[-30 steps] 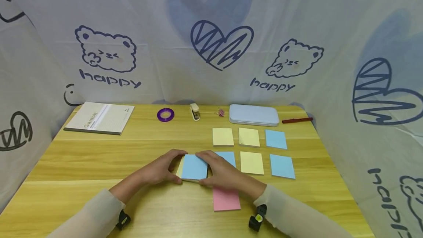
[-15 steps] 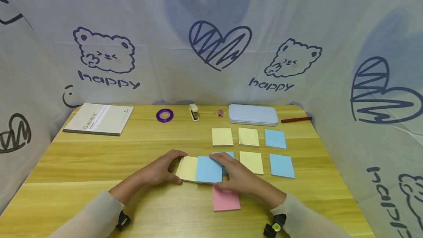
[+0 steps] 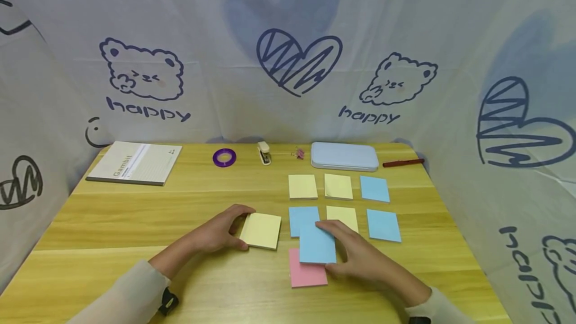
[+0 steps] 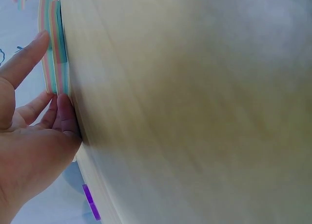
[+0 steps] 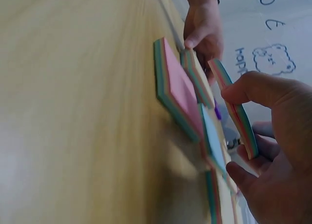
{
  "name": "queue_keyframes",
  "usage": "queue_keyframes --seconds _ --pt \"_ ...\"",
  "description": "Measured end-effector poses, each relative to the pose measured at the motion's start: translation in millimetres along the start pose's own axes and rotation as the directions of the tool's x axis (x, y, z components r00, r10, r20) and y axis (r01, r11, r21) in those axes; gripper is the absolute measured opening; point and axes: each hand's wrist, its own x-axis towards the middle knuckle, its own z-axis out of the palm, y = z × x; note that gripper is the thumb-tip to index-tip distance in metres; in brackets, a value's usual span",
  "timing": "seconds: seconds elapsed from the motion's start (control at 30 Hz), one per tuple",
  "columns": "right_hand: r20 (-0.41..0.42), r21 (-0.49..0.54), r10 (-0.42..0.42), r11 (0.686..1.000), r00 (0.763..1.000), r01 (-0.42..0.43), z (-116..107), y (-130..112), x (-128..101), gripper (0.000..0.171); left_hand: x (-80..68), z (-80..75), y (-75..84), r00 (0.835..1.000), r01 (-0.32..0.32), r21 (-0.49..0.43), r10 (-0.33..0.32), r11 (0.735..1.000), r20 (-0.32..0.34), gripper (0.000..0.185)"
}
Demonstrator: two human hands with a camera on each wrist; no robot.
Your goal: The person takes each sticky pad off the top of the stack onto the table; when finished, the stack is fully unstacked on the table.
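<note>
My left hand [image 3: 217, 231] grips a yellow-topped sticky note pad [image 3: 263, 231] by its left side, thumb at the near edge and fingers at the far edge. Layers of pink, orange and green show on the stack's side [image 4: 51, 48] in the left wrist view. To the right, a blue-topped sticky note pad [image 3: 317, 245] is pinched between the thumb and fingers of my right hand [image 3: 366, 259]. The right wrist view shows this pad [image 5: 233, 107] raised off the table. In the head view it overlaps a pink-topped pad [image 3: 310, 276] and a blue-topped pad [image 3: 302, 215] lying below.
Several more yellow and blue pads lie in rows on the right, including a yellow one [image 3: 303, 187]. Along the back are a notebook [image 3: 135, 161], purple tape roll [image 3: 224, 157], stapler [image 3: 264, 154], pink clip [image 3: 300, 153], light blue case [image 3: 344, 156] and dark red pen [image 3: 403, 163].
My right hand has slid the blue-topped pad off the yellow-topped one and carried it right and nearer, over the pink pad. My left hand has stayed in place, holding the yellow-topped pad.
</note>
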Motion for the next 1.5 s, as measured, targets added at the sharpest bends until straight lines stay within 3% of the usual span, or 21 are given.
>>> queue_keyframes --seconds 0.33,0.57,1.07,1.5 --pt "-0.009 -0.058 0.082 0.995 0.997 -0.082 -9.7 26.3 -45.4 0.085 0.2 -0.6 0.5 1.0 0.002 -0.001 -0.002 1.0 0.006 0.082" --pt "0.021 -0.073 0.105 0.992 0.994 -0.103 -12.3 36.8 -61.3 0.085 -0.2 -1.7 1.2 1.0 0.007 0.009 -0.007 1.0 0.004 0.082" --pt "0.042 -0.048 0.126 0.991 0.991 -0.124 -9.6 44.6 -64.1 0.09 -0.6 -2.6 -0.5 1.0 0.011 0.002 -0.011 1.0 0.008 0.082" --pt "-0.013 -0.096 0.064 0.993 0.998 -0.065 -16.3 40.0 -58.8 0.076 -0.1 -2.4 -0.6 1.0 0.008 0.002 -0.008 1.0 0.014 0.082"
